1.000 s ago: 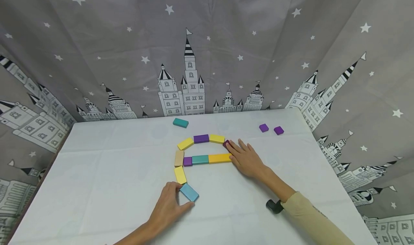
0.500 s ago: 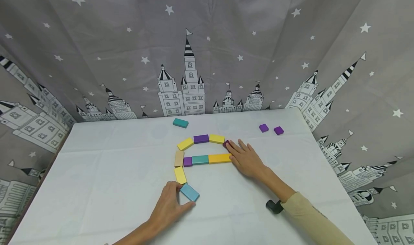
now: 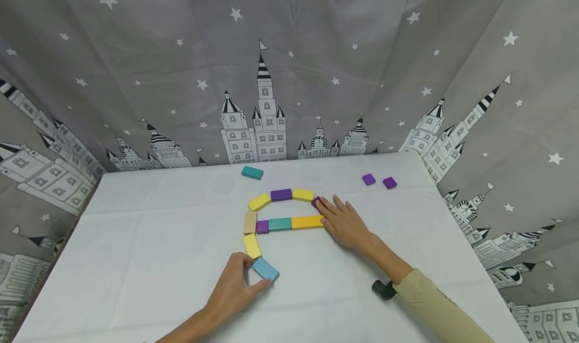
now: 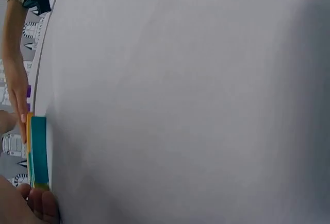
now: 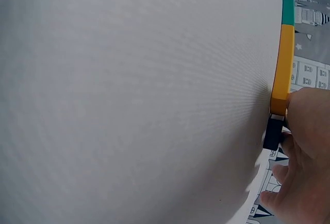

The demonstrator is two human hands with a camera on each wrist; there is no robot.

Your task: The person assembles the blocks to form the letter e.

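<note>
My left hand (image 3: 234, 286) is at the near end of a curved line of flat blocks. It pinches a light blue block (image 3: 266, 269) lengthwise, the thumb at its near right end and the fingers at the far left end. A corner of this block meets a yellow block (image 3: 252, 246). My right hand (image 3: 346, 223) lies with fingers extended at the line's right side. Its fingertips rest on a dark purple block (image 3: 315, 201), mostly covered. Beneath the thumb side is the right end of an orange block (image 3: 307, 222), also seen in the right wrist view.
Around the curve lie a tan block (image 3: 251, 222), yellow blocks (image 3: 260, 201) and a purple block (image 3: 281, 194). Inside it, a small purple block (image 3: 262, 227) and a green block (image 3: 280, 224) join the orange one. Farther back are a teal block (image 3: 252, 172) and two purple blocks (image 3: 369, 179).
My left hand has shifted very slightly, with the light blue block barely moved. My right hand and the other blocks stay where they were.
</note>
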